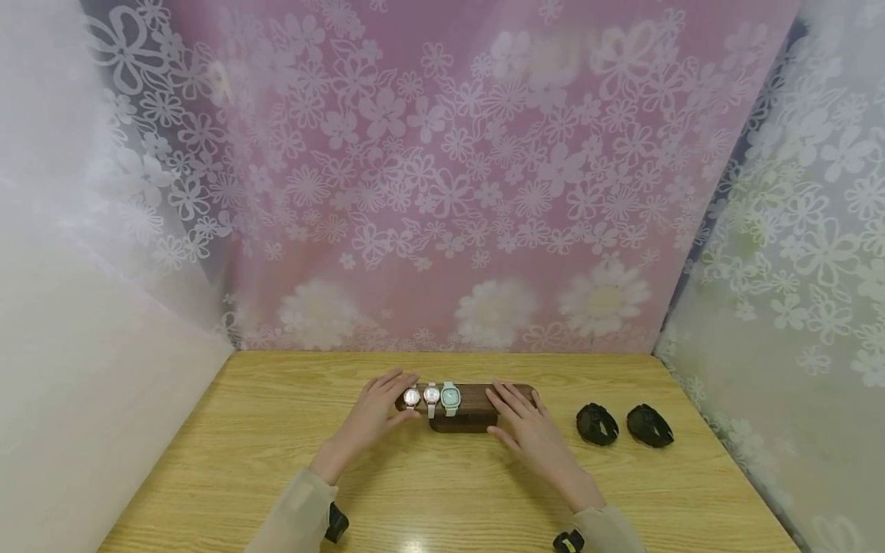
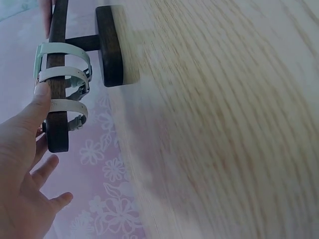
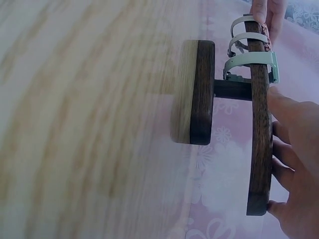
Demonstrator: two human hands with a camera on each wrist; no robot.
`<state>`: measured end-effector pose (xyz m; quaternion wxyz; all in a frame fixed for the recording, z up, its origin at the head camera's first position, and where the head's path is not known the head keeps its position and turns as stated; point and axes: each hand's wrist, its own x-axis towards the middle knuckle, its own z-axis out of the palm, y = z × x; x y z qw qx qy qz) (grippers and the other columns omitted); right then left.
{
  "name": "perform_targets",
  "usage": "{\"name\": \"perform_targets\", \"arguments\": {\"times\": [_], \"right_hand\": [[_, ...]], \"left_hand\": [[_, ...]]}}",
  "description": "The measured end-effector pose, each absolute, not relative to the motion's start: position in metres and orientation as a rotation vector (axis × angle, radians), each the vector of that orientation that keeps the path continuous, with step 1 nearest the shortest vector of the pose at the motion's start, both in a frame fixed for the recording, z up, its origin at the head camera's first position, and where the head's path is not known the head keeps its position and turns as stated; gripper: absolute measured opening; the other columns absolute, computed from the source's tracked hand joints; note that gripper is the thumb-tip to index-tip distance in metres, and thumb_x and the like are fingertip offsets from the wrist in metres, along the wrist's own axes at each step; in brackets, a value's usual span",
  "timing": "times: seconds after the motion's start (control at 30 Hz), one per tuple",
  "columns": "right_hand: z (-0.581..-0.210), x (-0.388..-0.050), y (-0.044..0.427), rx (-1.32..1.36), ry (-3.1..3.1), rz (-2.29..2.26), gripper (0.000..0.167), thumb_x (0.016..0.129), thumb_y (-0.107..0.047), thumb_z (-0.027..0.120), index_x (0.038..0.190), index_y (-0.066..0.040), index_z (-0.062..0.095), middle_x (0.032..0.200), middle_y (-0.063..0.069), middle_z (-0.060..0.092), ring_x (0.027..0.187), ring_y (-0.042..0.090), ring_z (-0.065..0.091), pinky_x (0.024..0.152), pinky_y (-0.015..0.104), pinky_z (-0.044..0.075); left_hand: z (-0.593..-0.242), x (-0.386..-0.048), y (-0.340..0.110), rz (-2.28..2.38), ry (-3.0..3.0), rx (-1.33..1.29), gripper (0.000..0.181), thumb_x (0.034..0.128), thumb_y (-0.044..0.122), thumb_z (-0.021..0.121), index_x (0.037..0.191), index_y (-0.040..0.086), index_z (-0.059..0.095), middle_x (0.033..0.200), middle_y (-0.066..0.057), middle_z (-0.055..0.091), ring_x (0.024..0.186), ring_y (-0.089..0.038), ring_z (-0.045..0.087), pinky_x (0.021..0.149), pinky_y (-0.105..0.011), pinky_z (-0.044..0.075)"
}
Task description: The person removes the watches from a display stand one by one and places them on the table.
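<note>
A dark wooden watch stand (image 1: 474, 398), a crossbar on a post and rounded base (image 1: 462, 424), is upright on the table between both hands. Looped round its left half are two pale-strapped watches with round dials, the outer watch (image 1: 412, 397) and the middle watch (image 1: 432, 395), and a mint-green watch (image 1: 451, 396) with a squarish face. My left hand (image 1: 376, 405) is at the bar's left end, thumb touching its near edge (image 2: 42, 90), other fingers loosely spread. My right hand (image 1: 532, 430) rests with extended fingers on the bar's bare right half; in the right wrist view its thumb (image 3: 289, 105) is near the mint watch.
Two black curved objects (image 1: 597, 425) (image 1: 650, 425) lie on the table right of my right hand. The wood-grain table (image 1: 290, 415) meets a pink floral curtain (image 1: 442, 230) at the back, with pale sheets at both sides. Dark straps are on both wrists.
</note>
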<state>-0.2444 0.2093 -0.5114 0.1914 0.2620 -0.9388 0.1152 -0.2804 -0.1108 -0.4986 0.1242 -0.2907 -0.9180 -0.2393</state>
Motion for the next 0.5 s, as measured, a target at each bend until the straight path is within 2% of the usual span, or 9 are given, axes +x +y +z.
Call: {"name": "perform_targets", "arguments": {"times": [0.27,0.5], "right_hand": [[-0.5117,-0.244,0.208,0.742,-2.606,0.346,0.066,0.095,-0.035,0.07,0.152,-0.011,0.048,0.16,0.009,0.039,0.144,0.034,0.041,0.116,0.067,0.029],[-0.5095,-0.2442,0.208,0.739,-2.605,0.348,0.066,0.095,-0.034,0.072,0.152,-0.012,0.049,0.16,0.009,0.04,0.144,0.033,0.042,0.115,0.068,0.029]], "left_hand": [[-0.4966,-0.2837,-0.1129,-0.626,-2.637,-0.88,0.063,0.0902,0.038,0.074,0.145,0.012,0.056,0.145,-0.011,0.058,0.142,-0.037,0.044,0.118,-0.067,0.026],[-0.4955,-0.287,-0.1172,-0.523,-2.618,-0.848,0.064,0.089,0.045,0.073,0.142,0.012,0.059,0.141,-0.012,0.061,0.136,-0.036,0.051,0.117,-0.064,0.029]]}}
